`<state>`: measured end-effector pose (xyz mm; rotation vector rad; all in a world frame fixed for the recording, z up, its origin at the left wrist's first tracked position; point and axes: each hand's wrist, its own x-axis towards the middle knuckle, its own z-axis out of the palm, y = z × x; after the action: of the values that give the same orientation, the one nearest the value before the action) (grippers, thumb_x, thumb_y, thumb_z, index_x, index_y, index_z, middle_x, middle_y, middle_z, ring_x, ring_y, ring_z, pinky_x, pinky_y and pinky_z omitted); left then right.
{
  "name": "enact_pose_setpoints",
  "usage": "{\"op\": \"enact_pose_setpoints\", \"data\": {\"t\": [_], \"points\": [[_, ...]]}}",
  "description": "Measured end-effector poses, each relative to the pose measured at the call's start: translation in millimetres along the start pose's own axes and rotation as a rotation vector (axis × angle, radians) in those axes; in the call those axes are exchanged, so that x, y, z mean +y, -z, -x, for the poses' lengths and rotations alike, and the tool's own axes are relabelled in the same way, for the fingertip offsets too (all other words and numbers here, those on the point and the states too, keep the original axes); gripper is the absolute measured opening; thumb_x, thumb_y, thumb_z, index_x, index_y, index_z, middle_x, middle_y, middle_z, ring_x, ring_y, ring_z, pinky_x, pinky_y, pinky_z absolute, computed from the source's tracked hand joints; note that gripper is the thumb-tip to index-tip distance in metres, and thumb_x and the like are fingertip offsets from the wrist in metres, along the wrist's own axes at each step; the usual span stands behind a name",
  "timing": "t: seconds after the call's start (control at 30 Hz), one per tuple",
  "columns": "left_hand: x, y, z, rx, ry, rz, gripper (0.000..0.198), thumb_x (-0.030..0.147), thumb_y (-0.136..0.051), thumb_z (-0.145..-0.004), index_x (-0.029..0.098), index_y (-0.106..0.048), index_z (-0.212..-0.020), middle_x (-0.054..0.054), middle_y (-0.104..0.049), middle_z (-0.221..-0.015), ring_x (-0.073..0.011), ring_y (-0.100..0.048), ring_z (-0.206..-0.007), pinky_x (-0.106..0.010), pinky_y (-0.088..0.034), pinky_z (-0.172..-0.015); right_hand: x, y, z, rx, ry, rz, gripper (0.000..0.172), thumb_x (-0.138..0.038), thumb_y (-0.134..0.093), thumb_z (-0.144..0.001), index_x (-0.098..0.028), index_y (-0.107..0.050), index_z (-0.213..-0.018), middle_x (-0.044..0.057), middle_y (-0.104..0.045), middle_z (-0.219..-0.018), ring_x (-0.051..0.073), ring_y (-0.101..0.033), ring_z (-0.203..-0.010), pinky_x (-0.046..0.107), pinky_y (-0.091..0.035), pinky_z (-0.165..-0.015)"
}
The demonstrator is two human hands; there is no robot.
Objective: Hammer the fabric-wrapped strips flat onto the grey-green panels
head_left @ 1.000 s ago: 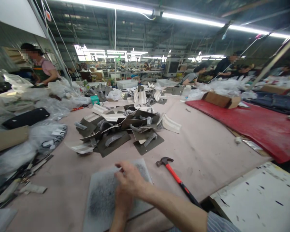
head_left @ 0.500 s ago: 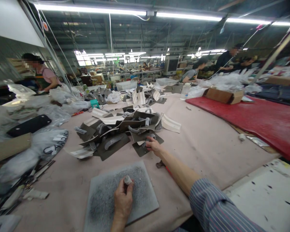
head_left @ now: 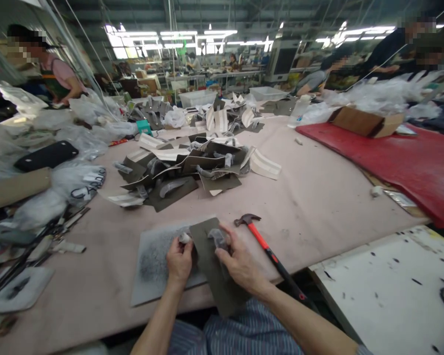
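My left hand (head_left: 178, 264) is closed around a small whitish cylinder (head_left: 185, 238) above the grey, speckled slab (head_left: 150, 276). In my right hand (head_left: 242, 261) is a dark grey-green flat panel (head_left: 216, 286), gripped at its right side by a plastic-wrapped piece (head_left: 217, 237), perhaps a handle, fixed to its face. The panel stands tilted over the slab's right part and the table's front edge, its lower end hanging near my lap. Beyond the slab lies a loose heap of similar dark and white panels (head_left: 203, 165). A claw hammer (head_left: 262, 240) with a red and black handle lies to the right.
A red sheet (head_left: 373, 158) bearing an open cardboard box (head_left: 358, 123) covers the table's right side. Plastic bags (head_left: 55, 197) and strips crowd the left. A spotted white board (head_left: 385, 281) adjoins the front right. Several people stand or sit farther back.
My right hand has drawn back from the heap with a dark panel, bringing it over the slab beside my left hand. The view has tipped downward, and the whole hammer shows now.
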<state>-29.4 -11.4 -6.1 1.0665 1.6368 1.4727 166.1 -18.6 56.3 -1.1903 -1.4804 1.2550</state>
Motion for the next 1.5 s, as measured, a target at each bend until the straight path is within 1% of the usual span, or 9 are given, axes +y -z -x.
{"op": "enact_pose_setpoints", "data": {"t": [0.1, 0.2, 0.27, 0.33, 0.43, 0.5, 0.73, 0.93, 1.5], "points": [[-1.3, -0.9, 3.0, 0.111, 0.016, 0.08, 0.033, 0.041, -0.07, -0.078, 0.015, -0.063, -0.097, -0.007, -0.073, -0.09, -0.0193, -0.07, -0.085, -0.03, -0.056, -0.082, 18.4, -16.8, 27.6, -0.012, 0.017, 0.2, 0.051, -0.023, -0.05, -0.087, -0.02, -0.049, -0.138, 0.01, -0.063, -0.125, 0.024, -0.061, -0.112, 0.04, -0.048, -0.098], [5.1, -4.4, 2.8, 0.176, -0.007, 0.079, 0.03, 0.038, -0.07, -0.079, 0.016, -0.063, -0.099, -0.006, -0.072, -0.091, -0.0179, -0.07, -0.086, -0.029, -0.055, -0.084, 27.1, -24.2, 36.5, -0.01, -0.016, 0.366, 0.055, -0.026, -0.047, -0.09, -0.015, -0.043, -0.144, 0.015, -0.065, -0.124, 0.028, -0.065, -0.108, 0.043, -0.05, -0.094], [15.0, -9.8, 0.3, 0.103, -0.037, 0.091, 0.03, 0.036, -0.07, -0.08, 0.016, -0.063, -0.101, -0.006, -0.073, -0.093, -0.0178, -0.07, -0.087, -0.029, -0.054, -0.085, 26.1, -23.9, 37.6, -0.023, -0.077, 0.462, 0.059, -0.029, -0.047, -0.092, -0.012, -0.038, -0.148, 0.017, -0.07, -0.109, 0.03, -0.069, -0.092, 0.044, -0.053, -0.084], [26.3, -18.3, -2.7, -0.057, -0.042, 0.135, 0.031, 0.036, -0.072, -0.08, 0.016, -0.063, -0.102, -0.006, -0.073, -0.093, -0.0183, -0.07, -0.086, -0.03, -0.055, -0.084, 24.1, -21.4, 37.9, -0.039, -0.119, 0.523, 0.059, -0.032, -0.049, -0.092, -0.011, -0.039, -0.147, 0.015, -0.071, -0.095, 0.031, -0.069, -0.082, 0.045, -0.053, -0.078], [36.1, -35.0, -5.1, -0.282, 0.003, 0.196, 0.033, 0.035, -0.075, -0.077, 0.016, -0.064, -0.1, -0.006, -0.074, -0.09, -0.0192, -0.071, -0.083, -0.03, -0.056, -0.081, 26.7, -17.9, 39.2, -0.015, -0.082, 0.52, 0.044, -0.034, -0.054, -0.091, -0.014, -0.057, -0.13, 0.012, -0.07, -0.095, 0.028, -0.068, -0.087, 0.041, -0.053, -0.081], [34.4, -45.1, -4.3, -0.34, 0.039, 0.224, 0.032, 0.034, -0.075, -0.075, 0.015, -0.064, -0.098, -0.006, -0.074, -0.088, -0.0192, -0.071, -0.082, -0.031, -0.056, -0.081, 32.2, -16.9, 40.8, 0.019, -0.009, 0.508, 0.034, -0.034, -0.056, -0.09, -0.015, -0.064, -0.116, 0.011, -0.067, -0.096, 0.026, -0.066, -0.09, 0.038, -0.051, -0.084], [17.7, -46.9, -1.6, -0.426, 0.093, 0.242, 0.033, 0.035, -0.076, -0.076, 0.016, -0.062, -0.1, -0.005, -0.075, -0.089, -0.0199, -0.072, -0.084, -0.033, -0.056, -0.085, 46.9, -19.4, 44.2, 0.075, 0.177, 0.413, 0.018, -0.028, -0.058, -0.087, -0.018, -0.06, -0.102, 0.012, -0.056, -0.12, 0.022, -0.061, -0.103, 0.033, -0.049, -0.09], [21.9, -39.6, -5.5, -0.518, 0.087, 0.159, 0.032, 0.035, -0.074, -0.078, 0.016, -0.062, -0.101, -0.007, -0.075, -0.093, -0.0206, -0.071, -0.089, -0.033, -0.054, -0.087, 51.2, -21.6, 42.5, 0.158, 0.164, 0.392, 0.011, -0.025, -0.056, -0.085, -0.02, -0.053, -0.095, 0.006, -0.059, -0.097, 0.02, -0.059, -0.089, 0.031, -0.048, -0.082], [23.1, -41.0, -5.4, -0.532, 0.081, 0.111, 0.031, 0.037, -0.072, -0.079, 0.016, -0.062, -0.101, -0.008, -0.075, -0.092, -0.0209, -0.07, -0.089, -0.034, -0.052, -0.088, 43.8, -20.5, 43.5, 0.141, 0.07, 0.413, 0.012, -0.028, -0.056, -0.087, -0.02, -0.052, -0.095, 0.006, -0.059, -0.096, 0.02, -0.059, -0.09, 0.03, -0.046, -0.083]]}}
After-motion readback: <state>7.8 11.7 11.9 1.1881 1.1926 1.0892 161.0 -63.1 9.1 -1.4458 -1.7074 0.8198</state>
